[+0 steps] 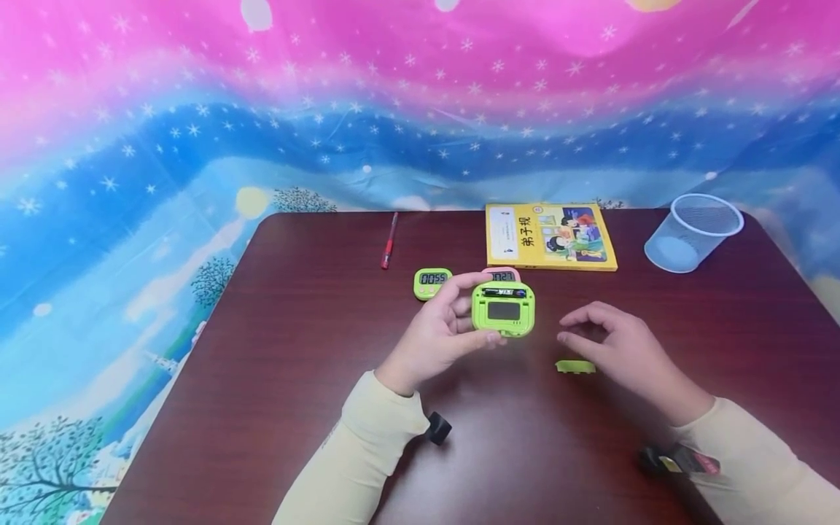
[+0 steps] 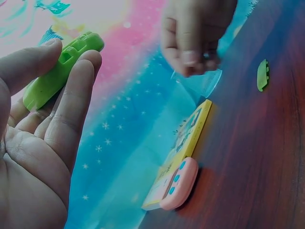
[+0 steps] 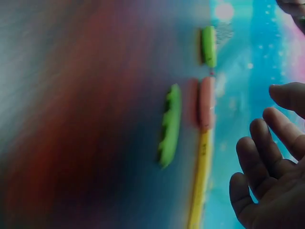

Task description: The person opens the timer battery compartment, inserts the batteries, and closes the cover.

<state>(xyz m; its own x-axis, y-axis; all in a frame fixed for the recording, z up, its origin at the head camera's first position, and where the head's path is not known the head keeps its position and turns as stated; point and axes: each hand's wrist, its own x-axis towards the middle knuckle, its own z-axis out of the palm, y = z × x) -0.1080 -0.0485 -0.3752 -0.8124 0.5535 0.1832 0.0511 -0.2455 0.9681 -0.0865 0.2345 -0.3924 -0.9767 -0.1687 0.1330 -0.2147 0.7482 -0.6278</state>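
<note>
My left hand (image 1: 436, 332) holds a green digital timer (image 1: 504, 310) above the table by its edges, back side towards the head camera. Its battery compartment is uncovered, and a dark battery (image 1: 504, 293) lies inside. To the right, my right hand (image 1: 623, 346) hovers with thumb and fingers apart and nothing between them; the right wrist view shows the fingers (image 3: 259, 148) loosely bent. Near it on the table lies a green battery cover (image 1: 575, 367). Behind the held timer are a pink timer (image 1: 502, 275), partly hidden, and another green timer (image 1: 432, 283).
A red pen (image 1: 390, 242) lies at the back of the dark wooden table (image 1: 315, 343). Farther right are a yellow book (image 1: 551, 237) and a white mesh pen holder (image 1: 694, 233). A patterned cloth (image 1: 394, 109) hangs behind the table.
</note>
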